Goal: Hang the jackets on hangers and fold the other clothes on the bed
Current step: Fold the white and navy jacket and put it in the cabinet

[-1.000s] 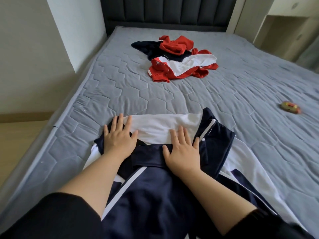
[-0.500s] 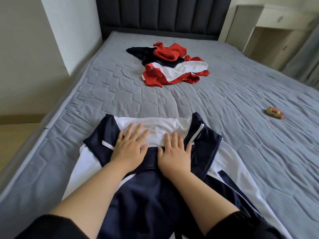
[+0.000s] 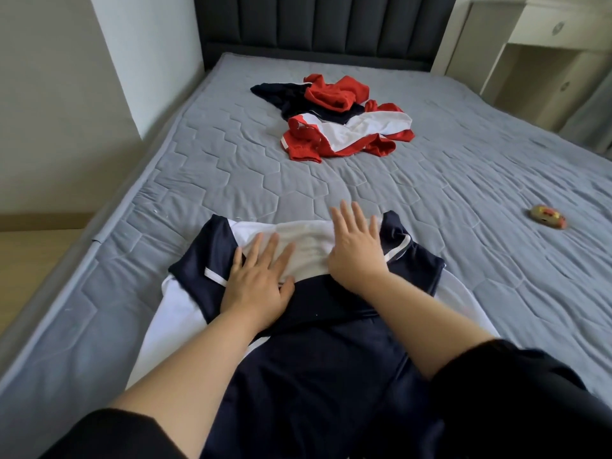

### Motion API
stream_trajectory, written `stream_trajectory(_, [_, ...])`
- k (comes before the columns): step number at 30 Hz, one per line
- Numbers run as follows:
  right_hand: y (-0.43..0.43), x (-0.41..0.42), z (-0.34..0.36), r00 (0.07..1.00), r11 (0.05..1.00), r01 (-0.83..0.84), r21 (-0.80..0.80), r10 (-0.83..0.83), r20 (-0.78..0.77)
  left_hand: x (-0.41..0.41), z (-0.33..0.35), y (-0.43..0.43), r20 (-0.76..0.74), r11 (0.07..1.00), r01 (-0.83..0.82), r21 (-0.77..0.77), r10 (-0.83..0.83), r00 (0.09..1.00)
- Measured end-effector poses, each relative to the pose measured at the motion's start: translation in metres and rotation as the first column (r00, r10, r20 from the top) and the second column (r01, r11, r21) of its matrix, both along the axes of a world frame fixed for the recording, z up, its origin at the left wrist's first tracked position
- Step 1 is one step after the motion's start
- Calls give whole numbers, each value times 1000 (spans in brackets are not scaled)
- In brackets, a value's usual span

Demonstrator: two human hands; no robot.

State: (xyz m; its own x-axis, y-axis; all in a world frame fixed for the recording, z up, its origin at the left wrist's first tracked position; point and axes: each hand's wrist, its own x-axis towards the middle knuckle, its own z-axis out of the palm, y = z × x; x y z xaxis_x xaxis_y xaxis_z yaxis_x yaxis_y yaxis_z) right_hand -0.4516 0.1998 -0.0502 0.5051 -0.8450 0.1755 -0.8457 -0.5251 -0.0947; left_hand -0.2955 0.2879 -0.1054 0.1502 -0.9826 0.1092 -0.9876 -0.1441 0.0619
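A navy and white garment (image 3: 308, 369) lies spread on the near part of the grey bed (image 3: 205, 180), its sleeves folded inward across a white panel. My left hand (image 3: 258, 286) presses flat on the left of that panel, fingers straight and spread. My right hand (image 3: 356, 250) lies flat further up, fingertips reaching just past the garment's top edge. A heap of red, white and navy clothes (image 3: 341, 127) sits apart in the middle of the bed toward the headboard.
A small red and yellow toy (image 3: 548, 217) lies on the bed at the right. The dark padded headboard (image 3: 318, 24) stands at the far end. A white wall corner (image 3: 145, 61) is on the left, a pale bedside cabinet (image 3: 536, 48) on the right.
My right hand has slid forward over the white panel to the garment's top edge. My left hand has moved right, uncovering the folded left sleeve. The view has tilted slightly.
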Motion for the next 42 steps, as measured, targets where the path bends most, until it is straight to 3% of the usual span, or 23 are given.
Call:
stream_trajectory(5, [-32,25,27,980,922,6,386,71,-186,-1,-2,2,-11,990,8,-141,-9,1000])
stream_trajectory(7, [-33,29,37,958,896,71,438,62,-280,-1,-1,4,-5,984,-1,-179,0,1000])
stream_trajectory(11, [-18,27,51,962,991,-15,137,51,-267,-8,13,13,63,954,28,-300,-9,998])
stream_trajectory(13, [-10,19,59,931,983,-163,-85,125,-342,-12,34,14,154,941,70,-330,-19,988])
stream_trajectory(15, [2,5,67,902,946,-279,-168,198,-383,-15,66,14,258,953,91,-288,-15,966])
stream_trajectory(20, [39,-27,88,949,940,-276,-201,233,-214,-12,119,12,357,996,68,-56,-44,933])
stream_trajectory(26, [77,-66,72,985,958,-142,-248,111,-136,-8,131,77,299,996,20,-86,6,954])
stream_trajectory(30, [99,-101,52,998,941,-9,-338,27,50,-9,114,111,261,990,0,-141,38,965])
stream_trajectory(32, [112,-114,42,999,938,19,-347,-4,42,-12,104,125,216,987,33,-156,2,976])
stream_trajectory(35, [128,-132,18,995,940,-45,-337,13,-97,-14,68,154,150,989,122,-84,-109,983])
stream_trajectory(38, [134,-141,9,979,955,-89,-283,32,-199,-15,45,172,190,986,164,-29,-155,970])
stream_trajectory(42, [131,-140,30,986,997,-45,-70,33,-164,-11,66,168,21,995,98,-14,-98,995])
